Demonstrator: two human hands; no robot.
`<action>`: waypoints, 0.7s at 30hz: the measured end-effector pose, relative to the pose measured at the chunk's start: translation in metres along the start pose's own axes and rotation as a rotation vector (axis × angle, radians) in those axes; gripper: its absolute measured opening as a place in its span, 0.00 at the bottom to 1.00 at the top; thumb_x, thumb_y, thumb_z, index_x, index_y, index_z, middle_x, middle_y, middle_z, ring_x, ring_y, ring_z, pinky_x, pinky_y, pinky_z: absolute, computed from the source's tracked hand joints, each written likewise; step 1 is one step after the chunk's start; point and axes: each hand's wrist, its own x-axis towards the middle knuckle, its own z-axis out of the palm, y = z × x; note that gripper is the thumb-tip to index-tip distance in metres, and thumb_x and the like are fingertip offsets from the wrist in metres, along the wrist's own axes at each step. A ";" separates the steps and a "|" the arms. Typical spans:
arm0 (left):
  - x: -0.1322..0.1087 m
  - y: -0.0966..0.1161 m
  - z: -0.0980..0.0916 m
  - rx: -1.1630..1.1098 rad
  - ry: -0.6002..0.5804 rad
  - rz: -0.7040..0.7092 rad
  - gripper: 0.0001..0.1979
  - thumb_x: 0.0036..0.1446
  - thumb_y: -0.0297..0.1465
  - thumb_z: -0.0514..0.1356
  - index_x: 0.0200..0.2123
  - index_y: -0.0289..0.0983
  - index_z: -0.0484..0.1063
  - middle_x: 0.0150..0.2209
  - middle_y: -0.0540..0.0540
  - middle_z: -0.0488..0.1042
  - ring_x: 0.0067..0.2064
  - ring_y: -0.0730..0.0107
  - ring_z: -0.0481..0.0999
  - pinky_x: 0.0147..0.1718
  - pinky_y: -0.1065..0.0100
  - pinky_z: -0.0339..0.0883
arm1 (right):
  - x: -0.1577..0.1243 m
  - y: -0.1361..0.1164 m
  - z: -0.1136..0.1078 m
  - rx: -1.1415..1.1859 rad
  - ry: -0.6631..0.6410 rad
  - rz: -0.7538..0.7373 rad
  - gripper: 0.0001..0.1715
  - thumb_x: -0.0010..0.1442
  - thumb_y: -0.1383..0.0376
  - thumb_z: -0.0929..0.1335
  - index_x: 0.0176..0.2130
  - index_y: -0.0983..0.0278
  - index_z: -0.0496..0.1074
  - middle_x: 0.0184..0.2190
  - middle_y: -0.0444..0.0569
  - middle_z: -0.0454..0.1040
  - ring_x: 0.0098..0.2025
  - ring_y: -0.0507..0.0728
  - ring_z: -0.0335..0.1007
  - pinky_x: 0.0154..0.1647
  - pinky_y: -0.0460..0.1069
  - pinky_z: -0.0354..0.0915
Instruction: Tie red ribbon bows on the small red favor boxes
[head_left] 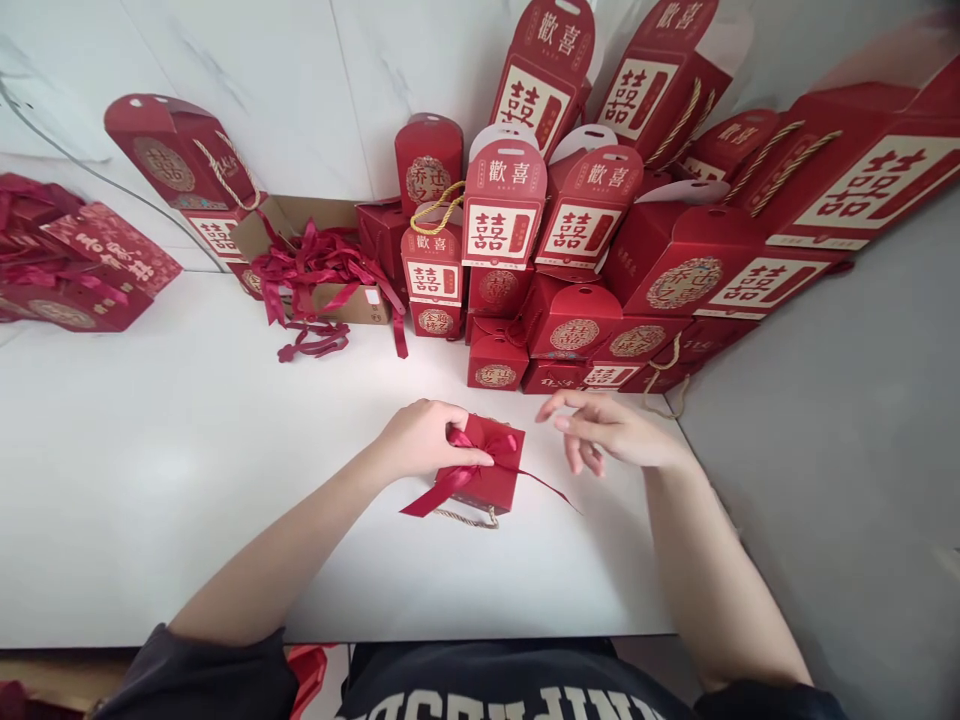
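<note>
At the left edge of the white table (pixel 187 480), flattened red cartons (pixel 82 270) lie stacked. Along the far edge, an open cardboard box (pixel 304 213) spills loose red ribbons (pixel 315 262). Near the front edge, mid-table, the left hand (pixel 421 437) closes thumb and fingers on the red ribbon (pixel 480 452) bowed atop a small red gift box (pixel 495 485), with a rope handle (pixel 469 518) showing beneath. The box looks light and thin-walled, easily dented. Its side walls seem the safer hold, as the satin is likely slippery. The right hand (pixel 611 432) hovers just beside it, fingers loosely spread, holding nothing. Assembled red gift boxes (pixel 585 250) crowd the far right corner; their contents cannot be told.
</note>
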 end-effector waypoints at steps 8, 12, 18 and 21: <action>-0.002 0.000 0.001 0.030 0.033 0.034 0.25 0.42 0.52 0.66 0.20 0.37 0.64 0.20 0.54 0.68 0.22 0.75 0.60 0.22 0.71 0.50 | 0.035 0.009 0.047 0.090 -0.011 -0.065 0.19 0.59 0.51 0.69 0.34 0.64 0.66 0.15 0.40 0.72 0.10 0.46 0.58 0.12 0.41 0.54; -0.002 0.002 -0.001 0.056 0.027 0.050 0.24 0.44 0.52 0.65 0.20 0.37 0.65 0.21 0.53 0.69 0.22 0.74 0.62 0.22 0.71 0.49 | 0.029 0.007 0.050 0.115 -0.021 -0.058 0.20 0.61 0.50 0.67 0.35 0.65 0.69 0.14 0.39 0.71 0.09 0.46 0.56 0.09 0.40 0.52; -0.002 0.005 -0.003 0.119 0.023 0.074 0.24 0.46 0.51 0.65 0.20 0.37 0.64 0.19 0.54 0.67 0.20 0.75 0.60 0.23 0.71 0.50 | 0.022 -0.002 0.059 -0.020 0.045 -0.029 0.25 0.63 0.46 0.63 0.34 0.64 0.70 0.13 0.38 0.66 0.11 0.47 0.58 0.10 0.42 0.52; -0.005 0.007 -0.007 0.137 -0.007 0.087 0.20 0.48 0.49 0.64 0.22 0.38 0.68 0.19 0.54 0.68 0.21 0.75 0.61 0.23 0.71 0.50 | 0.019 -0.004 0.065 -0.075 0.091 -0.068 0.25 0.65 0.47 0.61 0.32 0.64 0.68 0.16 0.41 0.69 0.14 0.48 0.62 0.16 0.43 0.57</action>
